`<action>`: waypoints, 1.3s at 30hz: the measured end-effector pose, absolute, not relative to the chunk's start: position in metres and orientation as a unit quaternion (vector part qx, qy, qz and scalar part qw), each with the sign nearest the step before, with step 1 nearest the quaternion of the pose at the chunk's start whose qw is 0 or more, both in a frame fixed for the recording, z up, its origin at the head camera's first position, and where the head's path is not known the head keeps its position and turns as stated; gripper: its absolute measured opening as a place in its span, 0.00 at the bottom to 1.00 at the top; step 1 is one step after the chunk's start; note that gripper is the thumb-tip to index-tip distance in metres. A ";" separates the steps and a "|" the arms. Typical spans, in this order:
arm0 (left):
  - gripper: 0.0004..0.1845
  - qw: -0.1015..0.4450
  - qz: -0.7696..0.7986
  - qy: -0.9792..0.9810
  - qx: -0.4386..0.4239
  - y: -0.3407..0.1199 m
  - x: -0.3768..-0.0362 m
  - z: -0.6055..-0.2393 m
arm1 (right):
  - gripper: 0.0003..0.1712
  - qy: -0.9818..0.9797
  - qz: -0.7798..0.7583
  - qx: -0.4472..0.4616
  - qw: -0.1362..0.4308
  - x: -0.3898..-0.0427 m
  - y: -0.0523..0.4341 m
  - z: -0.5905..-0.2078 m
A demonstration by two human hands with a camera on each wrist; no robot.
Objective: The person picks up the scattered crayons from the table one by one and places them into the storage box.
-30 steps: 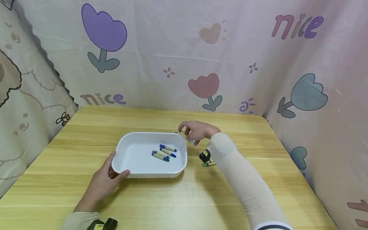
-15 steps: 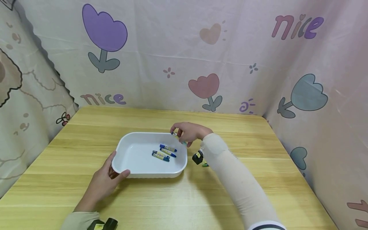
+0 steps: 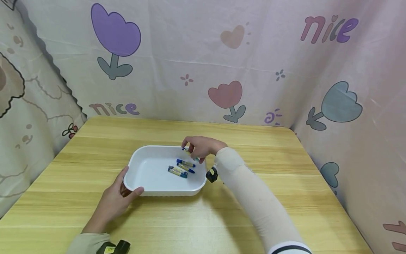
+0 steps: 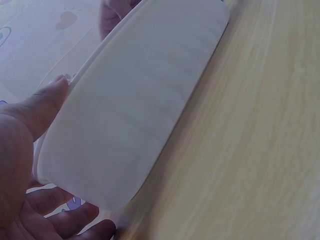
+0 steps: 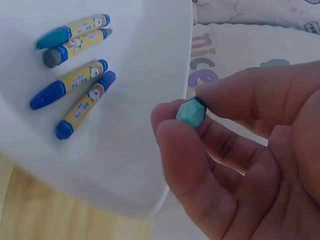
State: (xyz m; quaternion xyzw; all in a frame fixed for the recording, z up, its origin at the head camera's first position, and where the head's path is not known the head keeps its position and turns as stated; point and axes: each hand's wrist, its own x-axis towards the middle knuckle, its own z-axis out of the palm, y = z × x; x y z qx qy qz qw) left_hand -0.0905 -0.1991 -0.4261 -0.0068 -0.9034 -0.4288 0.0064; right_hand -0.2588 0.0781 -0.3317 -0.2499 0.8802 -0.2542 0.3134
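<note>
Left hand [image 3: 111, 204] gripped the near left corner of the white tray [image 3: 149, 176], thumb on the rim, on the bench [image 3: 203, 218]. Beyond it, four crayons [image 3: 181, 167] lay in the tray, just below the right hand [image 3: 200, 147]. Right hand pinched a teal crayon [image 5: 191, 112] over the tray's far right edge.

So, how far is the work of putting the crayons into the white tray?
Done: four crayons lie inside the white tray. In hand: the right hand pinches a teal crayon above the tray's far right part, not yet released; the left hand grips the tray's near left corner. Left: dropping this crayon. No other loose crayons show on the table now.
</note>
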 end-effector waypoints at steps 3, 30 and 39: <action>0.52 0.004 -0.429 -0.903 -0.005 -0.199 -0.090 -0.426 | 0.29 0.879 -0.255 -0.248 0.316 -0.260 0.073 -0.334; 0.52 0.002 -0.430 -0.903 -0.003 -0.200 -0.091 -0.427 | 0.23 0.861 -0.219 -0.283 0.362 -0.256 0.039 -0.354; 0.53 -0.005 -0.426 -0.905 0.003 -0.200 -0.091 -0.426 | 0.25 0.853 -0.191 -0.272 0.401 -0.247 0.031 -0.357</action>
